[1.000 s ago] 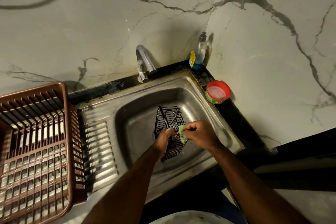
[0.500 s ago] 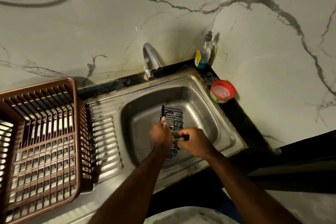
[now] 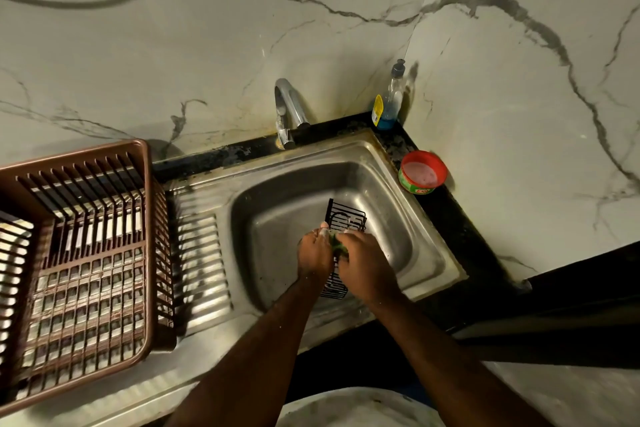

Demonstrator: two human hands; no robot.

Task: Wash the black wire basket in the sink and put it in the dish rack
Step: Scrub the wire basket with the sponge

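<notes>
1. Black wire basket (image 3: 347, 217) is standing on end inside the steel sink (image 3: 408, 253), far end leaning toward the back wall, near end showing below the wrists.
2. Left hand (image 3: 315, 253) is gripping the basket's left side, fingers curled round the wires, soap flecks on the knuckles.
3. Right hand (image 3: 363, 263) is holding a green scrubber (image 3: 337, 246) w/ fingers clamped on it, pressing it against the basket just beside the left hand.
4. Both hands are touching or nearly touching over the basket's mid section; that part of the basket is hidden.
5. Brown dish rack (image 3: 79, 260) is sitting on the ribbed drainboard (image 3: 201, 260) at left, well apart from the basket.
6. Chrome tap (image 3: 287, 111) is standing behind the sink; can't tell if water is running.
7. Soap bottle (image 3: 391, 100) w/ blue liquid is standing in the back corner on the dark table (image 3: 450, 218), and a red-rimmed tub (image 3: 423, 173) of dish paste is sitting near it at the sink's right edge.
</notes>
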